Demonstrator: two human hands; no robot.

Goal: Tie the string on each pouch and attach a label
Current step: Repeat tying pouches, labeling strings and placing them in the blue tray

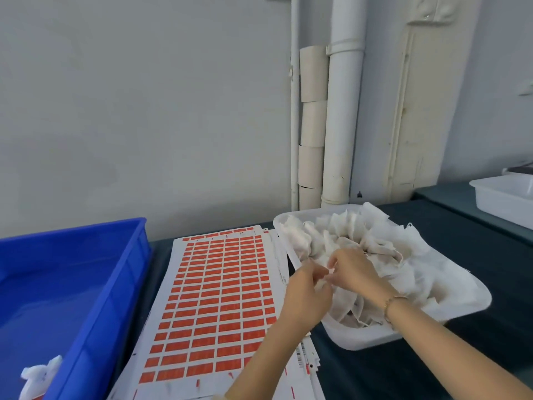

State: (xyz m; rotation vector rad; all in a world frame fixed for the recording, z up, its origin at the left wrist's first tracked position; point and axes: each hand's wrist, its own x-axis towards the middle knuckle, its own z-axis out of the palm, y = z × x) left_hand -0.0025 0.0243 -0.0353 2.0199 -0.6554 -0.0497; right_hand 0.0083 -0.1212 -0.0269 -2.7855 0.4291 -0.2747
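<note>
Over the near left corner of the white tray (360, 340) my two hands meet, close enough that the fingertips nearly touch. My left hand (307, 293) comes in from the label side with its back to me and its fingers curled inward. My right hand (356, 272) reaches across from the other side, its fingers bent too. Between them they pinch the gathered white fabric of one pouch (328, 281), right at the tray's rim. The string is too fine and blurred for me to make out, so I cannot tell how it lies. A thin bracelet (395, 300) sits on my right wrist. The tray is heaped with more pouches (346, 232), crumpled white cloth bags with frayed edges, standing and leaning against one another and spilling toward the far right rim. Just left of the tray, touching its edge, lies a stack of label sheets (219, 284). The top sheet is a grid of small orange-red rectangles on white backing, and my left forearm crosses its lower right corner. Further left stands a blue crate (138, 255), and one white bag (40, 373) lies in its near corner. Everything rests on a dark table cover (432, 370). At the far right edge of the table sits a second white tray (501, 197), well apart from the one I work over. Behind, white pipes (343, 111) run up the pale wall, with a column of cardboard tubes (313, 125) stacked beside them.
</note>
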